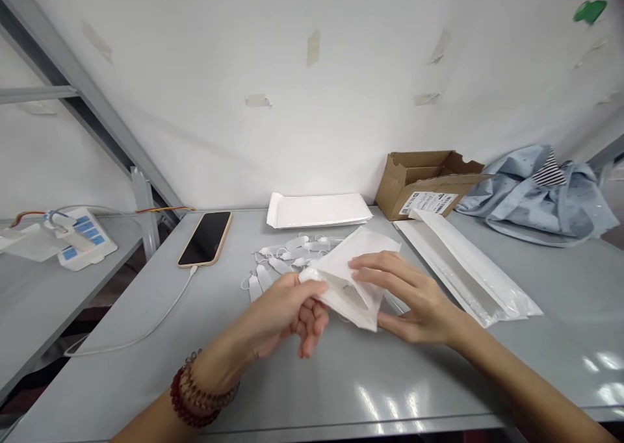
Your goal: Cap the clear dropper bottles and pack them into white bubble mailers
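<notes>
A white paper envelope (pixel 363 251) is held above the middle of the grey table, its mouth gaping toward me. My left hand (pixel 292 306) pinches the envelope's left edge between thumb and fingers. On the right side, my right hand (pixel 412 297) grips it, with the thumb below and fingers over the upper face. Behind and left of the envelope lie several small white tags with loops (pixel 280 261), partly hidden by it. What the envelope contains, if anything, cannot be made out.
A white envelope stack (pixel 319 210) lies by the wall. An open cardboard box (pixel 429 183), white plastic-wrapped envelopes (pixel 468 267) and a blue cloth (pixel 536 196) are at right. A phone (pixel 205 238) with a cable lies left, beyond it a power strip (pixel 88 238).
</notes>
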`<state>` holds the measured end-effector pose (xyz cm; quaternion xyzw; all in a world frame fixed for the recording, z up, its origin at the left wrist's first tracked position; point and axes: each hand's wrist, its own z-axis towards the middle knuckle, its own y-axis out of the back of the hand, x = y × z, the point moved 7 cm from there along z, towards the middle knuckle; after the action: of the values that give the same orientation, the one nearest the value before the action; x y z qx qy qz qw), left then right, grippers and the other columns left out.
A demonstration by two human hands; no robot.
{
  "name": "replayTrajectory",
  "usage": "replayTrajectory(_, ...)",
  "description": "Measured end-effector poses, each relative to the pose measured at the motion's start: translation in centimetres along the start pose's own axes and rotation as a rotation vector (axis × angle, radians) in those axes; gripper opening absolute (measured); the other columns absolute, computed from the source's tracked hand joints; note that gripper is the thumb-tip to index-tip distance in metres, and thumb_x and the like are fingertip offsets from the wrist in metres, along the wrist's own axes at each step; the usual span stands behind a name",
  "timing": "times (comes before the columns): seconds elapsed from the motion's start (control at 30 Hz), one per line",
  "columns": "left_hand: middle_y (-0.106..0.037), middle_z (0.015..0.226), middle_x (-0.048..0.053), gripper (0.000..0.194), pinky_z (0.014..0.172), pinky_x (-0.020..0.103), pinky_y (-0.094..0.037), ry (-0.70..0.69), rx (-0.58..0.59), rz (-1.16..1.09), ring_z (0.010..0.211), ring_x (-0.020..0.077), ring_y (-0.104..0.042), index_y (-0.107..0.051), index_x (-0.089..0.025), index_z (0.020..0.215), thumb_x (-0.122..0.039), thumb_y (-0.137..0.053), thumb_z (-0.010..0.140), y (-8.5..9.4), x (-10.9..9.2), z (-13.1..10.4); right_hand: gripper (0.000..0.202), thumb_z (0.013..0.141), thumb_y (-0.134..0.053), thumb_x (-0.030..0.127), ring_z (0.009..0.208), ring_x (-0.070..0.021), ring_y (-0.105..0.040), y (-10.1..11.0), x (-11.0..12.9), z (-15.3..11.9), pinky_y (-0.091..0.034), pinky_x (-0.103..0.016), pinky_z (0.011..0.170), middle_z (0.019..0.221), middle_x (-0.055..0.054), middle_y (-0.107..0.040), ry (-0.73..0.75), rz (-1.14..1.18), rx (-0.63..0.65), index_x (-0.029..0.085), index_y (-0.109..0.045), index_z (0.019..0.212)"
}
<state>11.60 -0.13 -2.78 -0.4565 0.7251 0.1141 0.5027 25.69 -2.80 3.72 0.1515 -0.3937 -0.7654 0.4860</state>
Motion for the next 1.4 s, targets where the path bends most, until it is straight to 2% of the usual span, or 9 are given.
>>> replayTrajectory(0.27,-0.061,0.059,0.002,0.04,0.047,0.019,-0.044,-0.08,0.135,0.201,0.046,0.0095,-0.059,-0.06,-0.011,0.069,-0.046,-0.053,0.087,-0.6,-0.9,-0.8,0.027,0.081,-0.048,0.005,0.083,-0.0244,-0.065,-0.1,2.3,-0.3,-0.053,-0.039,0.066,0.087,-0.015,-0.069,0.158,-0.114,-0.138,0.011,-0.061,0.103)
replayTrajectory(0.33,-0.063,0.07,0.0,0.028,0.054,0.021,-0.047,-0.193,0.008,0.32,0.056,0.0109,-0.061,-0.063,-0.014,0.087,-0.04,-0.068,0.077,0.3,-1.7,-0.9,0.027,0.081,-0.05,0.007,0.081,-0.0236,-0.065,0.3,2.2,-0.2,-0.053,-0.038,0.065,0.087,-0.014,-0.07,0.116,-0.057,-0.167,0.013,-0.061,0.105)
replayTrajectory(0.43,-0.063,0.101,0.002,0.046,0.062,0.022,-0.05,-0.392,-0.235,0.436,0.075,0.0133,-0.061,-0.059,-0.024,0.111,-0.032,-0.077,0.07,1.4,-2.8,-1.1,0.024,0.08,-0.054,0.007,0.075,-0.0211,-0.065,0.9,1.9,0.0,-0.052,-0.036,0.062,0.085,-0.01,-0.07,0.035,0.04,-0.216,0.017,-0.063,0.1)
replayTrajectory(0.53,-0.055,0.116,0.006,0.025,0.066,0.024,-0.052,-0.519,-0.247,0.526,0.089,0.0171,-0.06,-0.066,-0.024,0.103,-0.034,-0.067,0.08,0.9,-3.1,-1.1,0.02,0.079,-0.054,0.004,0.069,-0.0199,-0.064,1.5,1.9,0.1,-0.049,-0.035,0.058,0.077,-0.007,-0.068,-0.025,0.077,-0.297,0.018,-0.062,0.091)
replayTrajectory(0.73,-0.058,0.118,0.007,0.021,0.1,0.034,-0.039,-0.759,-0.315,0.799,0.114,0.022,-0.052,-0.067,-0.019,0.073,-0.026,-0.055,0.089,-0.3,-4.4,-2.2,0.019,0.077,-0.053,0.001,0.061,-0.0189,-0.06,1.3,2.0,0.0,-0.045,-0.036,0.057,0.066,-0.004,-0.062,-0.124,0.098,-0.341,0.019,-0.057,0.082)
replayTrajectory(0.93,-0.068,0.09,0.004,0.018,0.085,0.029,-0.046,-0.845,-0.29,0.777,0.092,0.017,-0.061,-0.058,-0.019,0.08,-0.021,-0.046,0.093,-1.1,-3.7,-2.2,0.033,0.073,-0.057,0.003,0.085,-0.0244,-0.063,1.6,1.7,-1.1,-0.05,-0.041,0.067,0.091,-0.011,-0.062,-0.199,0.085,-0.448,0.02,-0.049,0.1)
replayTrajectory(1.2,-0.065,0.074,0.001,0.017,0.067,0.024,-0.047,-0.815,-0.49,0.837,0.07,0.0131,-0.061,-0.059,-0.018,0.077,-0.021,-0.051,0.091,-0.1,-3.9,-2.4,0.029,0.089,-0.041,0.005,0.117,-0.0238,-0.058,-0.5,3.9,-1.2,-0.048,-0.042,0.095,0.112,-0.014,-0.069,0.24,-0.342,-0.024,0.007,-0.063,0.107)
replayTrajectory(1.3,-0.068,0.086,0.005,0.012,0.074,0.029,-0.051,-1.055,-0.602,0.992,0.082,0.0178,-0.064,-0.06,-0.017,0.091,-0.028,-0.057,0.089,-0.5,-4.6,-3.6,0.033,0.091,-0.034,0.006,0.119,-0.0233,-0.056,-0.4,4.0,-1.7,-0.054,-0.038,0.091,0.112,-0.016,-0.069,0.256,-0.338,-0.084,0.004,-0.063,0.108)
replayTrajectory(1.4,-0.065,0.116,0.014,0.039,0.095,0.043,-0.047,-1.411,-0.487,1.373,0.115,0.028,-0.055,-0.057,-0.013,0.113,-0.037,-0.065,0.083,-3.1,-3.8,-4.6,0.03,0.09,-0.04,0.008,0.118,-0.0226,-0.057,-0.1,4.1,-2.1,-0.056,-0.035,0.092,0.107,-0.016,-0.071,0.245,-0.321,-0.172,0.002,-0.063,0.109)
